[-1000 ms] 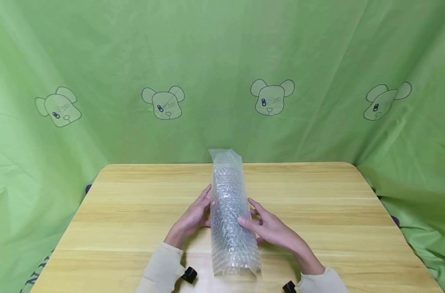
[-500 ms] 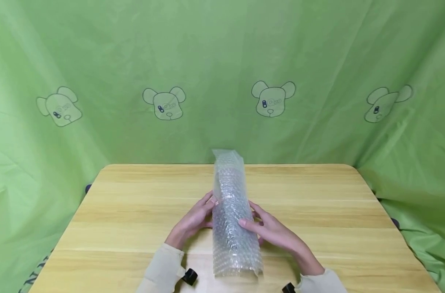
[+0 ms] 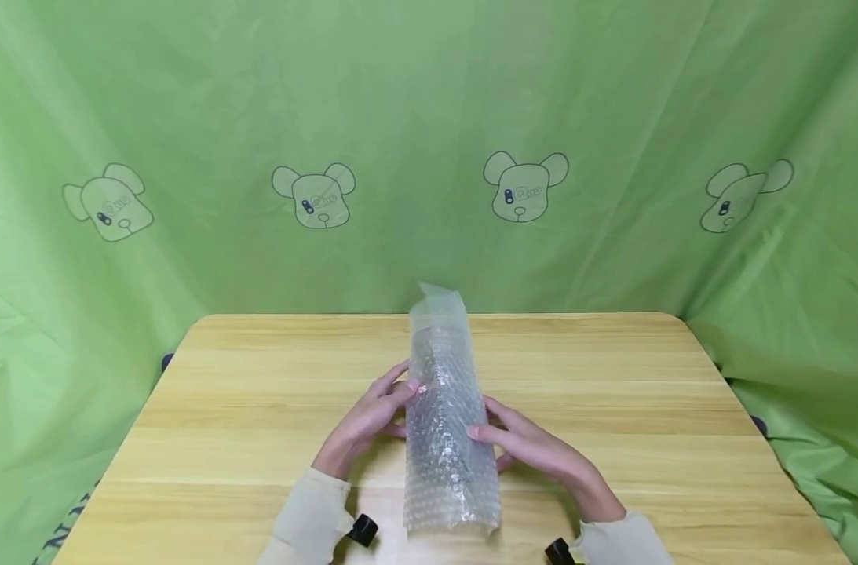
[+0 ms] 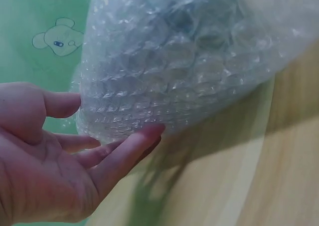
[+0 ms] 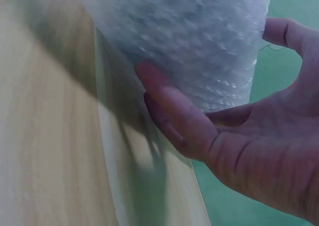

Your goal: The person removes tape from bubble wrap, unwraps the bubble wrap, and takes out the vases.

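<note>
Bubble-wrap bundle (image 3: 448,439), clear, long, roughly tube-shaped, held between both hands over the middle of the table (image 3: 259,384). Long side runs away from the person; far end overlaps the table's back edge in the head view, with a loose pointed flap sticking up there. Near end looks open and ragged. Whether anything is inside, can't tell. Surface shiny, crinkled, rows of bubbles clear in both wrist views.

Left hand (image 3: 366,412) on the left side: thumb on the upper face, fingers curved round and under, gripping. Right hand (image 3: 534,446) on the right side, slightly closer to the person: thumb on top, fingers bent beneath, gripping too. Hands apart, bundle between them. Both wrist views show fingertips against the underside and shadows on the wood below.

Pale sleeves at both wrists, left sleeve (image 3: 304,514) and right sleeve (image 3: 625,540), each with a small black device beside it, left one (image 3: 363,530), right one (image 3: 560,552). Table is light wood grain, rounded back corners. Green cloth (image 3: 414,94) hangs behind and at both sides, creased, printed with outlined animal heads (image 3: 320,198).
</note>
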A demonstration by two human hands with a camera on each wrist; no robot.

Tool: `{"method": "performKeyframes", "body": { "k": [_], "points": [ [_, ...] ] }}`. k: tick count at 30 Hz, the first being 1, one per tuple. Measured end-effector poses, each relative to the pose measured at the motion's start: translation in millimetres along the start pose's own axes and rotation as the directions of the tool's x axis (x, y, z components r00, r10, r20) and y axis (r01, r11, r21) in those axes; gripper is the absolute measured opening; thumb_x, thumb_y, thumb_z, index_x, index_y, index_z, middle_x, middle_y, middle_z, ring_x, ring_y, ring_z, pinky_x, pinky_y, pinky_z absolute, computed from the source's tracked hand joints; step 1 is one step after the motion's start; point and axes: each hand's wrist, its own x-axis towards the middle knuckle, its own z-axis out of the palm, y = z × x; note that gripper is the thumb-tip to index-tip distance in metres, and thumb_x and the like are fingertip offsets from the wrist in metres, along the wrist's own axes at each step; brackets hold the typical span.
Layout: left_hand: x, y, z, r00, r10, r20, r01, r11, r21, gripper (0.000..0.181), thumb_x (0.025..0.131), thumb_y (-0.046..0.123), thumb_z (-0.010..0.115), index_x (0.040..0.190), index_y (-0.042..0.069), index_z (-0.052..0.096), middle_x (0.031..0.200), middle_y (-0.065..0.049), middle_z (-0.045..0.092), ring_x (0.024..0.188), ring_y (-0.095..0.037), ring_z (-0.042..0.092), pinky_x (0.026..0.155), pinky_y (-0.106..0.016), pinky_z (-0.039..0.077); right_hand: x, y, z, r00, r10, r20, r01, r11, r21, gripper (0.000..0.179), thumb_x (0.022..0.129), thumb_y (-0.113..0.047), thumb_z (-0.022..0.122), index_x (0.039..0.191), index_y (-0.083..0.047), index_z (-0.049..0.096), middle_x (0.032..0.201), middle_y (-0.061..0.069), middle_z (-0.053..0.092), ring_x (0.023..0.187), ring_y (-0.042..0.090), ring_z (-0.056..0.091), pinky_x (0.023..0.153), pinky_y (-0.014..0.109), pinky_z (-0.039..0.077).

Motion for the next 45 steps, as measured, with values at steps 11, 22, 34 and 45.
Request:
{"method": "performKeyframes", "body": {
  "k": [11, 22, 34, 45],
  "points": [
    [0.8, 5.9, 20.1, 0.998, 0.063, -0.030, -0.060, 0.996, 0.072, 0.064, 0.107, 0.024, 0.054, 0.164, 0.019, 0.026, 0.149, -0.027, 0.044, 0.117, -0.038, 0.061, 0.080, -0.048, 0.062, -13.1, -3, -17, 0.993, 0.052, -0.108, -0.057, 0.997, -0.045, 0.100, 0.097, -0.023, 0.065, 0.164, -0.006, -0.008, 0.161, 0.039, 0.011, 0.126, 0.043, 0.054, 0.088, 0.049, 0.060],
    [2.2, -1.3, 21.0, 0.995, -0.009, 0.104, 0.016, 0.998, -0.064, 0.064, 0.111, 0.027, 0.044, 0.166, 0.035, 0.012, 0.160, -0.027, 0.027, 0.116, -0.037, 0.061, 0.078, -0.051, 0.063, -11.0, -6, -15, 0.988, 0.039, -0.146, -0.046, 0.998, -0.044, 0.091, 0.101, -0.028, 0.065, 0.165, -0.008, 0.003, 0.162, 0.037, 0.015, 0.124, 0.043, 0.057, 0.084, 0.050, 0.061],
    [-6.0, 6.9, 23.7, 0.993, -0.008, 0.121, 0.019, 0.996, -0.091, 0.070, 0.110, 0.015, 0.042, 0.166, 0.033, 0.004, 0.163, -0.030, 0.013, 0.139, -0.052, 0.036, 0.099, -0.072, 0.046, -3.7, 3, -14, 0.997, -0.028, -0.070, 0.029, 0.999, 0.016, 0.083, 0.103, -0.022, 0.060, 0.164, -0.003, 0.007, 0.159, 0.036, 0.026, 0.114, 0.036, 0.064, 0.083, 0.054, 0.061],
    [-6.3, 8.3, 23.7, 0.991, 0.001, 0.137, 0.010, 0.997, -0.079, 0.076, 0.107, 0.014, 0.049, 0.166, 0.036, 0.005, 0.166, -0.027, 0.005, 0.142, -0.054, 0.029, 0.098, -0.076, 0.043, -2.8, 9, -19, 0.999, 0.010, -0.052, -0.008, 0.999, 0.049, 0.082, 0.104, -0.024, 0.059, 0.164, -0.004, 0.007, 0.160, 0.034, 0.027, 0.116, 0.036, 0.063, 0.084, 0.055, 0.061]
  ]
}}
